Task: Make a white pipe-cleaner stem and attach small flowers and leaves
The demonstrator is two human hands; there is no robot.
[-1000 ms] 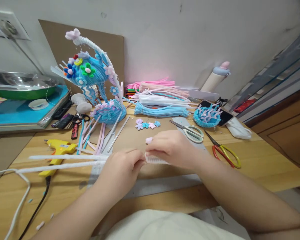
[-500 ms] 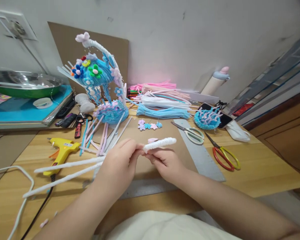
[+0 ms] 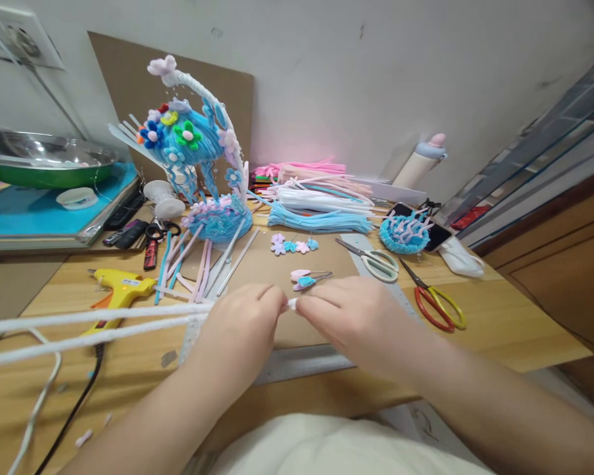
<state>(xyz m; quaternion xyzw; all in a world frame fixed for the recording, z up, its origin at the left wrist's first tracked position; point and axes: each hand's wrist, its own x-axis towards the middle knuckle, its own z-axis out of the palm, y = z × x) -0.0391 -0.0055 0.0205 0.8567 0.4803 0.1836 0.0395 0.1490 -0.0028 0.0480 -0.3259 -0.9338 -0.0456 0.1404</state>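
White pipe cleaners (image 3: 129,317) pass through my left hand (image 3: 245,330), their two loose lengths reaching out to the left edge of the view. My right hand (image 3: 349,316) is closed around the coiled white end, of which only a small bit shows between the two hands. The fingertips of both hands are nearly touching. Just beyond them, on the brown cardboard, lie a pink petal piece (image 3: 300,274) and a blue petal piece (image 3: 305,282) with thin wire stems. A row of small pink and blue flowers (image 3: 291,247) lies farther back.
A yellow glue gun (image 3: 121,288) lies at left. Scissors with white handles (image 3: 381,266) and with red-yellow handles (image 3: 440,307) lie at right. Behind stand a blue pipe-cleaner sculpture (image 3: 218,221), pipe-cleaner bundles (image 3: 321,218) and a blue basket-like piece (image 3: 404,234).
My right hand has turned over and closed round the white coil, which stood out in sight before. The loose pipe-cleaner lengths now reach farther left. The petal pieces have come into view.
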